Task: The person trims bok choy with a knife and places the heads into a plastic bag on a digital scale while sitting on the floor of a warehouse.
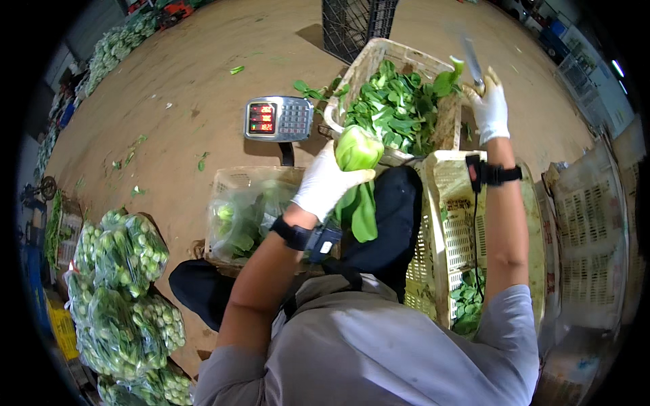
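Observation:
My left hand (325,185), in a white glove, grips a head of bok choy (358,148), its pale base up and its green leaves hanging down over my knee. Out to the right, my gloved right hand (488,110) holds a knife (472,60), its blade pointing up and slightly blurred. Close to the knife is a loose bok choy leaf (447,81) with a pale stalk; whether it touches the hand cannot be told. Beyond both hands, a dirty white plastic crate (350,81) holds many loose green leaves (396,109).
A lit digital scale (279,119) stands beyond a crate (223,177) with a clear plastic bag of greens (244,218). Bagged bok choy (117,284) is piled at left. A yellowish crate (431,243) is by my right leg, a black crate (355,25) ahead. Leaf scraps litter the floor (203,76).

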